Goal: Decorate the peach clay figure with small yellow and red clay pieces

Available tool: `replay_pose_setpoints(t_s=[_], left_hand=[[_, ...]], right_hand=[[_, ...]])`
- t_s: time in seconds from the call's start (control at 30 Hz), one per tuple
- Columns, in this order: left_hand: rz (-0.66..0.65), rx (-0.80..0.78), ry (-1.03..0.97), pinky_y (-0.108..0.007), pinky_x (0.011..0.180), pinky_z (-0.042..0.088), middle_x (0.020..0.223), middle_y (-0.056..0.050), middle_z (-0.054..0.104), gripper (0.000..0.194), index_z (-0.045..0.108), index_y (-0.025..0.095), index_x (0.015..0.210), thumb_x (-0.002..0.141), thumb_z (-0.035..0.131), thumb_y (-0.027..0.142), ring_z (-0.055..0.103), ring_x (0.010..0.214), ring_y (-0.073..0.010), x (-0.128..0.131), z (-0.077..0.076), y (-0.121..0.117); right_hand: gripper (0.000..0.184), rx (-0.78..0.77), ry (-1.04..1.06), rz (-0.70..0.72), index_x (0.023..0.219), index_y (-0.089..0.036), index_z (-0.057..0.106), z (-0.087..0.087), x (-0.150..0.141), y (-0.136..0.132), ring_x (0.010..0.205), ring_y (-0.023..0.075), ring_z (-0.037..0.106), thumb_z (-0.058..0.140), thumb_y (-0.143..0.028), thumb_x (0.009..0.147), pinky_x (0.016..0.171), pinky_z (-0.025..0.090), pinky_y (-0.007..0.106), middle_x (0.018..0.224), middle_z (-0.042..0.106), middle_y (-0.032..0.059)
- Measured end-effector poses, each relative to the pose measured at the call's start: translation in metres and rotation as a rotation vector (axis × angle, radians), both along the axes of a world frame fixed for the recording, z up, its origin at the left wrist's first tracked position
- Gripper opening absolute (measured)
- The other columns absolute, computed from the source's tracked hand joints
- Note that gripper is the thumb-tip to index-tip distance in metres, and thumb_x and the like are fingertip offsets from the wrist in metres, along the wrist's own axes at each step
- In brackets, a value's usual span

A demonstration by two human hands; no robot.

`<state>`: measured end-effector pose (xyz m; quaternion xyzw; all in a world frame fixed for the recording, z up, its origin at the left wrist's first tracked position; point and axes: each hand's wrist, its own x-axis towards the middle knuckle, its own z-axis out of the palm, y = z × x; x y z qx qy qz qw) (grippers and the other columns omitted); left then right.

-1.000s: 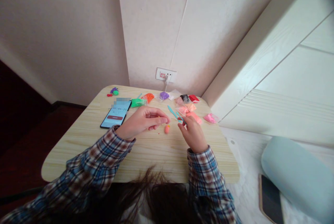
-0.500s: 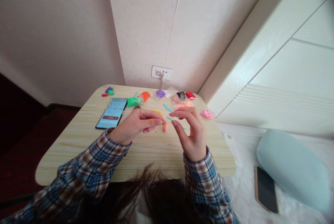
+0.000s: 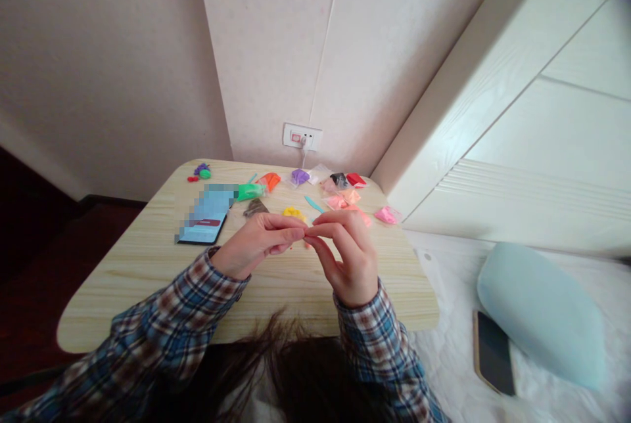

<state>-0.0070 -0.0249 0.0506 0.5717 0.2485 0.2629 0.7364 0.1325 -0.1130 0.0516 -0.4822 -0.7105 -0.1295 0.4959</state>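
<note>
Over the middle of the table, my left hand (image 3: 261,242) is closed, its thumb pressed against the index finger. My right hand (image 3: 349,255) meets it tip to tip in a pinch. Whatever lies between the fingertips is too small or hidden to make out. Just beyond them sits a yellow clay-like piece (image 3: 294,213). A small orange piece (image 3: 307,245) shows partly beneath the fingertips. Behind the right hand lies a thin blue tool (image 3: 313,204), and near the left fingers is a bag of dark brown material (image 3: 255,207).
Along the table's (image 3: 148,291) back are a green bag (image 3: 250,192), an orange bag (image 3: 270,180), a purple bag (image 3: 299,177) and a pink bag (image 3: 387,215). A phone (image 3: 204,216) lies at left, near small purple, green and red pieces (image 3: 201,173). Another phone (image 3: 494,352) rests beside a pale blue cushion (image 3: 542,311).
My right hand has moved left and its thumb and fingers have closed, so its tips now meet those of my left hand. The view has shifted slightly.
</note>
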Motion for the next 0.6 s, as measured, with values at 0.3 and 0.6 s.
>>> replay_pose_setpoints(t_s=[0.3, 0.6], left_hand=[[0.056, 0.058, 0.008, -0.019, 0.041, 0.018, 0.044, 0.007, 0.042, 0.022, 0.069, 0.013, 0.071, 0.066, 0.073, 0.034, 0.031, 0.043, -0.0042, 0.0034, -0.0017, -0.0016], [0.097, 0.13, 0.061, -0.019, 0.04, 0.02, 0.046, 0.006, 0.046, 0.021, 0.067, 0.013, 0.071, 0.068, 0.069, 0.034, 0.034, 0.043, -0.0049, 0.0056, -0.0017, -0.0053]], right_hand=[[0.007, -0.059, 0.081, -0.001, 0.083, -0.018, 0.058, -0.0036, 0.0016, 0.0014, 0.082, 0.0167, 0.056, 0.057, -0.011, 0.084, 0.073, 0.049, 0.033, 0.084, 0.06, 0.0043], [0.008, -0.185, 0.272, 0.056, 0.084, -0.02, 0.053, -0.0098, 0.0066, 0.0066, 0.083, 0.0164, 0.053, 0.048, -0.016, 0.088, 0.074, 0.046, 0.034, 0.084, 0.055, 0.0033]])
